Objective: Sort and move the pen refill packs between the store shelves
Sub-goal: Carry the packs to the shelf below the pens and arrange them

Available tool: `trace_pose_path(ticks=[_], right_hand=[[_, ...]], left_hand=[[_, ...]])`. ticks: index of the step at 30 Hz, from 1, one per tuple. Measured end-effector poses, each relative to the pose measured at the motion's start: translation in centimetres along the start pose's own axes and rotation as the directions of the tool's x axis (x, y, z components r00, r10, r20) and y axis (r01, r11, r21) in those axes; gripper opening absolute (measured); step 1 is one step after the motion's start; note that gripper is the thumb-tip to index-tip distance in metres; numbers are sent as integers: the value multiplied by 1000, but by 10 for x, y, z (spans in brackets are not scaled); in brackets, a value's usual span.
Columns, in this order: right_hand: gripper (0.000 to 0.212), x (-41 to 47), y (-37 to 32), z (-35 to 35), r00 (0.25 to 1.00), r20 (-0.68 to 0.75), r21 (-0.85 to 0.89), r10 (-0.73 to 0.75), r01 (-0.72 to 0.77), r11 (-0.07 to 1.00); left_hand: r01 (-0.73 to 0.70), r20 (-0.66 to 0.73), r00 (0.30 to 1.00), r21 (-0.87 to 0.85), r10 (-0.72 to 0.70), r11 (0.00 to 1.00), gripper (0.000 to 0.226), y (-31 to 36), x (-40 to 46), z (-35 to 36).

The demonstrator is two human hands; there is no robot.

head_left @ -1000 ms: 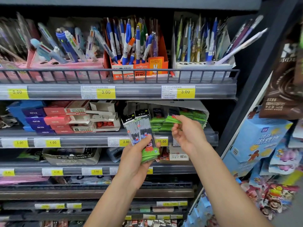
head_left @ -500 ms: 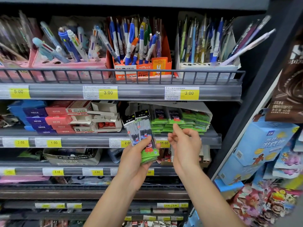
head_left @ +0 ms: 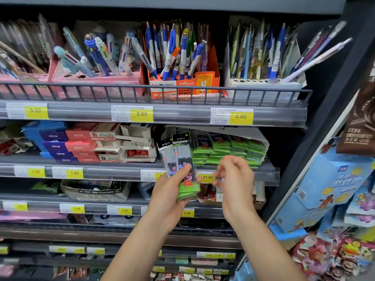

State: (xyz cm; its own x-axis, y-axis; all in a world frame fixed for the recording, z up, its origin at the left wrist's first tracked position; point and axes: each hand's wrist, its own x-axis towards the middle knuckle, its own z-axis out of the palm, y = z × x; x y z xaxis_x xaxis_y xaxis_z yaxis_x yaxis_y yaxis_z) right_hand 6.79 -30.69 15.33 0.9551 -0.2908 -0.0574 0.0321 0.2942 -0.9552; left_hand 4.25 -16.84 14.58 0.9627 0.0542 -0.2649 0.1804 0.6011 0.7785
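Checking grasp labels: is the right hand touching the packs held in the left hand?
Apart. The head view shows the right hand blurred beside the refill packs gripped by the left hand, with shelf edge and price tag visible between them.

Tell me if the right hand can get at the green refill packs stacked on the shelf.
Probably yes. The right hand is raised just in front of the stacked green packs, and nothing stands between them; the left hand holds its bundle of packs off to the side.

Left hand (head_left: 170, 197) at frame centre gripping a fanned stack of clear green-based pen refill packs (head_left: 181, 167), blurred right hand (head_left: 235, 179) beside it with fingers curled, green packs piled (head_left: 229, 152) on grey shelf (head_left: 113, 171) behind
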Motion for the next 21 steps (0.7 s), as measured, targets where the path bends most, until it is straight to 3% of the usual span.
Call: trace_pose_path(ticks=[3, 5, 10, 16, 21], right_hand=[[12, -32, 11, 0, 961, 274, -225, 37, 27, 974], [14, -42, 15, 1, 934, 352, -313, 54, 63, 948], [26, -41, 13, 3, 929, 359, -367, 94, 48, 929], [18, -41, 8, 5, 871, 417, -193, 259, -193, 962], [21, -38, 6, 8, 865, 421, -210, 274, -201, 957]], left_hand=[[-7, 0, 1000, 33, 7, 999, 23, 2, 2, 0], [-5, -9, 1000, 20, 5, 1000, 27, 3, 5, 0], [-15, -35, 999, 59, 17, 998, 28, 3, 8, -5], [-100, -62, 992, 152, 110, 983, 18, 6, 9, -12], [-79, -70, 993, 184, 93, 980, 26, 11, 7, -12]])
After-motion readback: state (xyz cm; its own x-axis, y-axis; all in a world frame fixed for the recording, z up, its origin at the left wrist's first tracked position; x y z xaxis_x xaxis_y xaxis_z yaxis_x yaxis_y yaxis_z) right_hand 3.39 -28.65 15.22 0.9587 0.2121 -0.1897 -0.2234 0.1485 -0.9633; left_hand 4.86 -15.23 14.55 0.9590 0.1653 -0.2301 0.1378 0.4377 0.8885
